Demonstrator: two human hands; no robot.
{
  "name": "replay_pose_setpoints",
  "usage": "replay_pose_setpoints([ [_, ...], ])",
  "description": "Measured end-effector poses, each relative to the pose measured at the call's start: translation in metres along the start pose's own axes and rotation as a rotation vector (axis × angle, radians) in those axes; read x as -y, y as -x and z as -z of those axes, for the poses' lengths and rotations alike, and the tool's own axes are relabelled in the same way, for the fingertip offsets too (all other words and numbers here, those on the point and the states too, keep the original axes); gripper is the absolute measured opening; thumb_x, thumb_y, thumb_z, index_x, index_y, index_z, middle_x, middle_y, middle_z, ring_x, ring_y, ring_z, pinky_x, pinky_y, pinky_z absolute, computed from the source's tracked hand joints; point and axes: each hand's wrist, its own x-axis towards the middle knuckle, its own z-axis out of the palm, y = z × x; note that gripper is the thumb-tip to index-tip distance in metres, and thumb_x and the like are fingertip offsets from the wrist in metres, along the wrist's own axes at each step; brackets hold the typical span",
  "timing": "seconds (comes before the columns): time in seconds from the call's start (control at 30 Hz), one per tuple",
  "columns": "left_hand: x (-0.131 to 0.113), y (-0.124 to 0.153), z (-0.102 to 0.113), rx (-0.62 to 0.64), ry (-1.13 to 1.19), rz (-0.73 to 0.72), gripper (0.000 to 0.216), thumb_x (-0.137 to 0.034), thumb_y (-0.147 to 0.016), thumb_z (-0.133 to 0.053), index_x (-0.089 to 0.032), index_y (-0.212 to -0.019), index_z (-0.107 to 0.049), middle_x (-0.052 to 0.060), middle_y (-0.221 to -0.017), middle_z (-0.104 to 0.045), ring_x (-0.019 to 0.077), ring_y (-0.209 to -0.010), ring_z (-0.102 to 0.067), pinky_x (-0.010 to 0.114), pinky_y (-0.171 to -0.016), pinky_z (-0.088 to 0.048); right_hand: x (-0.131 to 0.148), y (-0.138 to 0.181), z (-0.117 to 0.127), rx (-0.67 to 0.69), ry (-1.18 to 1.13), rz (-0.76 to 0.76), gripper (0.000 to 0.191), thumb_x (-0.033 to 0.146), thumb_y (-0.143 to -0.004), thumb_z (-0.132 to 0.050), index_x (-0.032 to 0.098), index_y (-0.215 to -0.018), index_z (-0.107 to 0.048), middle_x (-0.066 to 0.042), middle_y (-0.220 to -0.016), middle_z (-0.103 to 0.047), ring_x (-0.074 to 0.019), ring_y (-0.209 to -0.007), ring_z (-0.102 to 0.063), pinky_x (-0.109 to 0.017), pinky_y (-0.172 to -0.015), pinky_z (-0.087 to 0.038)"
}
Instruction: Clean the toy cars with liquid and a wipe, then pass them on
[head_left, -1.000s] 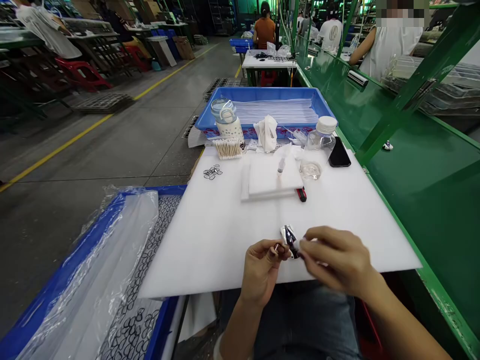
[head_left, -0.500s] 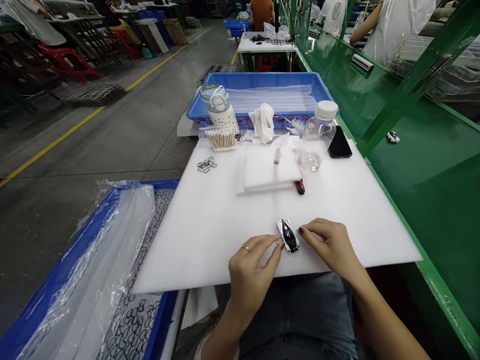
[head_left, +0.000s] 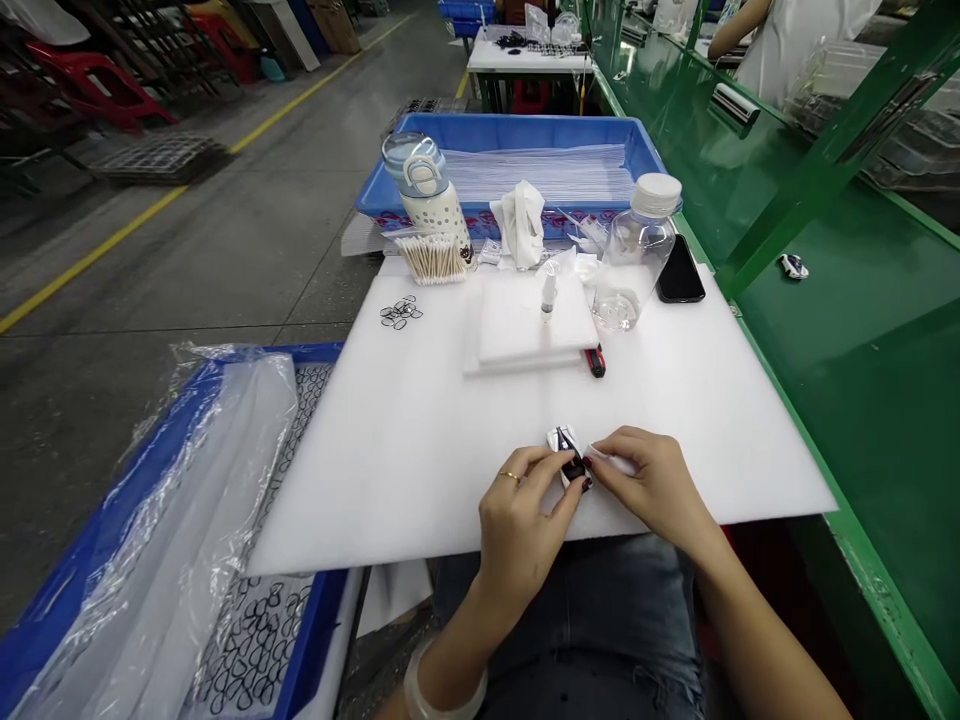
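Note:
A small white and black toy car sits on the white foam board near its front edge. My left hand pinches the car's near end from the left, a ring on one finger. My right hand closes its fingertips on the same end from the right. Both hands rest low on the board, fingers curled together around the car.
Farther back lie a foam pad with a small dropper, a red clip, a clear bottle, a phone, cotton swabs, a cup and black rings. Blue trays stand behind and at left. A green conveyor runs along the right.
Half a second ago the car lay on the board between my open fingers. Now both hands have closed on its near end. The view has tilted down slightly.

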Motion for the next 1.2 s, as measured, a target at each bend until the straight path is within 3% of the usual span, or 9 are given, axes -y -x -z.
replay_pose_setpoints([
  [0.13,0.003,-0.001,0.004,0.033,0.035,0.108,0.028,-0.016,-0.078,-0.076,-0.019,-0.105,-0.069,0.006,-0.105,-0.066,0.0211,-0.096,-0.066,0.034,-0.084,-0.057,-0.001,0.000,0.001,0.010,0.019,0.014,0.011,0.021,-0.090,-0.062,0.019,-0.084,-0.072,-0.001,-0.078,-0.068,-0.0130,-0.069,-0.064,-0.025,-0.062,-0.044],
  [0.3,0.006,-0.002,0.006,0.107,0.037,0.127,0.027,-0.014,-0.084,-0.067,-0.020,-0.109,-0.069,0.008,-0.121,-0.067,0.0242,-0.111,-0.063,0.041,-0.094,-0.056,-0.001,0.001,0.001,0.012,0.028,0.016,0.009,0.021,-0.089,-0.063,0.019,-0.086,-0.071,0.000,-0.079,-0.068,-0.0129,-0.070,-0.063,-0.025,-0.062,-0.044],
  [0.83,0.004,-0.004,0.006,0.113,0.047,0.167,0.027,-0.014,-0.084,-0.067,-0.022,-0.110,-0.070,0.006,-0.120,-0.069,0.0237,-0.111,-0.063,0.042,-0.094,-0.057,0.001,0.002,-0.001,0.001,0.050,-0.018,0.009,0.025,-0.089,-0.064,0.019,-0.086,-0.070,0.000,-0.079,-0.067,-0.0124,-0.068,-0.062,-0.025,-0.061,-0.043],
  [1.2,0.006,-0.015,0.012,0.204,0.088,0.223,0.028,-0.013,-0.080,-0.068,-0.024,-0.106,-0.070,0.006,-0.115,-0.068,0.0253,-0.108,-0.063,0.044,-0.088,-0.058,0.002,-0.002,0.001,0.035,0.072,-0.047,0.009,0.025,-0.089,-0.064,0.020,-0.085,-0.070,-0.001,-0.079,-0.067,-0.0133,-0.068,-0.061,-0.026,-0.060,-0.042],
])
